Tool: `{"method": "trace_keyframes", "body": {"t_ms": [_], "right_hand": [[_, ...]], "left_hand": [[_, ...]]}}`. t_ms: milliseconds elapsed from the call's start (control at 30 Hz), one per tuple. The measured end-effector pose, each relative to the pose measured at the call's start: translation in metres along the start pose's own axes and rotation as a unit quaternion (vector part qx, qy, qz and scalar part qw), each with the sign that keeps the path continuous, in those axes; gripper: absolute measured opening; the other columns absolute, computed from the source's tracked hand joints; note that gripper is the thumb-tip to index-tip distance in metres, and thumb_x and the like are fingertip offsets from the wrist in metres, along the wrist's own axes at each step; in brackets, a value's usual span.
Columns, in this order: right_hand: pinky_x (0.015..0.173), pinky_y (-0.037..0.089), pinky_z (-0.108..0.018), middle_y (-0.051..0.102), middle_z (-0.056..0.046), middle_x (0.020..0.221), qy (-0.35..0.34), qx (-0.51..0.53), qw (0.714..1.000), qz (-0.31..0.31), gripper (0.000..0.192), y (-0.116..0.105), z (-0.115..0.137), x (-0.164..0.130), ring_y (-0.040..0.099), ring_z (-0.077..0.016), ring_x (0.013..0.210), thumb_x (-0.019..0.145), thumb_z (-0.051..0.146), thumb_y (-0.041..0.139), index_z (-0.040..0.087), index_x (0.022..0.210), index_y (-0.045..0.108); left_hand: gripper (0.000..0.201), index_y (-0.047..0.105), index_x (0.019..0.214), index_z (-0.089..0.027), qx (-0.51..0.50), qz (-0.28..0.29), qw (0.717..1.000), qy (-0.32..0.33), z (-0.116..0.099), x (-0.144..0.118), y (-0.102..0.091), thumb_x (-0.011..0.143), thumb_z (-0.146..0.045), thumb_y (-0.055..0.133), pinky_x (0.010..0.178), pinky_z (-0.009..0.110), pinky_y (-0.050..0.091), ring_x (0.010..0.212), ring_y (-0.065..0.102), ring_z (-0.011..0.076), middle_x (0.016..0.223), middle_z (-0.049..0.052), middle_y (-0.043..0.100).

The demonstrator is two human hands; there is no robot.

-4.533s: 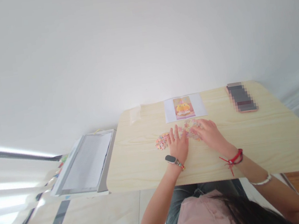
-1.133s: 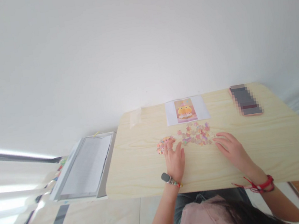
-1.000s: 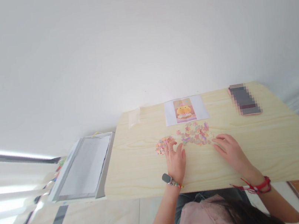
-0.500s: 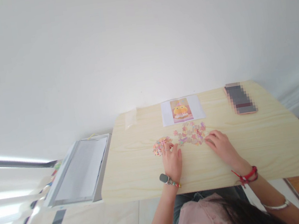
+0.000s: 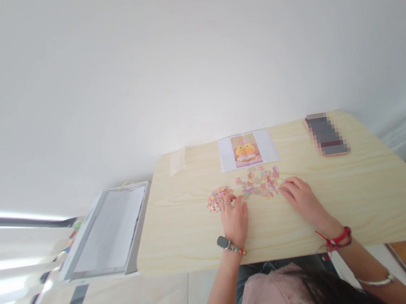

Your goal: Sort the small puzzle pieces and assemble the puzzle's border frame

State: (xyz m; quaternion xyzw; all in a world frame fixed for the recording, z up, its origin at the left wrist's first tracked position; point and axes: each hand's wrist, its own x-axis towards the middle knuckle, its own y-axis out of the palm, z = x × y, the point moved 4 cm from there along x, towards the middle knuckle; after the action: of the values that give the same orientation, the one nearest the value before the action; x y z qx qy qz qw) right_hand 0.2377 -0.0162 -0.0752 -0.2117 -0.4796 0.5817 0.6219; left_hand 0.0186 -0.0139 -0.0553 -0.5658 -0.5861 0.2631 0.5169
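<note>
Left hand (image 5: 235,218): palm down on the worktop (image 5: 185,238), fingers bent over the near right side of the heap; whether a piece is caught under or between them, I cannot tell.
Right hand (image 5: 304,200): thumb and forefinger drawn together at the right edge of the loose pieces; any piece between them is hidden.
Heap (image 5: 215,199): small puzzle pieces piled on one another, beside the left hand.
Loose pieces (image 5: 262,179): spread out between the two hands, pink, lilac and pale, some overlapping.
Handling: the pieces look like thin card, so probably very light and fairly stiff, with knobs that could bend or fray; on this smooth top they likely slide easily. Best pinched by opposite edges, or slid with one fingertip.
Tray (image 5: 136,253): grey, just left of the worktop, with lined papers (image 5: 110,232) lying flat in it.
Picture sheet (image 5: 268,146): creased, beyond the loose pieces, printed with a yellow figure.
Plastic bag (image 5: 177,162): clear, flat, near the far left corner; contents, if any, too faint to make out.
Phone (image 5: 326,136): far right, screen blurred.
</note>
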Motion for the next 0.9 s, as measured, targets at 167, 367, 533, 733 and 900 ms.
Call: {"method": "trace_keyframes", "body": {"t_ms": [167, 367, 533, 733, 900], "right_hand": [[0.083, 0.044, -0.038, 0.056, -0.009, 0.095, 0.006, 0.040, 0.999, -0.017, 0.022, -0.004, -0.002, 0.003, 0.054, -0.0218, 0.092, 0.086, 0.030, 0.042, 0.019, 0.093, 0.060], [0.082, 0.045, -0.039, 0.055, -0.008, 0.092, 0.006, 0.069, 0.998, -0.002, 0.019, -0.016, -0.001, 0.016, 0.055, -0.0209, 0.088, 0.084, 0.026, 0.043, 0.020, 0.087, 0.061], [0.082, 0.045, -0.038, 0.056, -0.008, 0.091, 0.002, 0.070, 0.998, 0.000, 0.018, -0.023, 0.004, 0.025, 0.055, -0.0210, 0.088, 0.084, 0.025, 0.043, 0.019, 0.086, 0.060], [0.078, 0.046, -0.036, 0.056, -0.007, 0.087, 0.011, 0.063, 0.998, -0.016, 0.017, -0.030, 0.004, 0.019, 0.056, -0.0200, 0.084, 0.084, 0.025, 0.044, 0.019, 0.084, 0.060], [0.076, 0.046, -0.035, 0.057, -0.006, 0.087, 0.024, 0.064, 0.997, -0.019, 0.017, -0.032, -0.002, 0.007, 0.057, -0.0192, 0.082, 0.084, 0.026, 0.045, 0.019, 0.083, 0.060]], "left_hand": [[0.018, 0.058, 0.096, -0.018, 0.003, -0.015, 1.000, 0.002, -0.001, 0.001, -0.005, 0.080, -0.013, 0.052, 0.082, 0.041, 0.048, 0.093, 0.051, 0.0218, 0.096, 0.007, 0.048], [0.019, 0.056, 0.096, -0.017, -0.011, -0.031, 0.999, 0.013, 0.001, 0.001, -0.008, 0.078, -0.010, 0.053, 0.081, 0.042, 0.049, 0.092, 0.051, 0.0219, 0.096, 0.007, 0.048], [0.021, 0.056, 0.097, -0.019, -0.028, -0.041, 0.999, 0.021, 0.001, 0.003, -0.008, 0.078, -0.010, 0.054, 0.079, 0.041, 0.050, 0.091, 0.052, 0.0212, 0.097, 0.007, 0.047], [0.021, 0.056, 0.097, -0.018, -0.039, -0.058, 0.997, 0.024, 0.002, 0.006, -0.014, 0.078, -0.010, 0.055, 0.079, 0.041, 0.050, 0.091, 0.052, 0.0209, 0.097, 0.007, 0.048], [0.021, 0.057, 0.096, -0.017, -0.041, -0.056, 0.997, 0.027, 0.004, 0.003, -0.013, 0.077, -0.009, 0.056, 0.081, 0.042, 0.049, 0.092, 0.051, 0.0216, 0.095, 0.008, 0.048]]}}
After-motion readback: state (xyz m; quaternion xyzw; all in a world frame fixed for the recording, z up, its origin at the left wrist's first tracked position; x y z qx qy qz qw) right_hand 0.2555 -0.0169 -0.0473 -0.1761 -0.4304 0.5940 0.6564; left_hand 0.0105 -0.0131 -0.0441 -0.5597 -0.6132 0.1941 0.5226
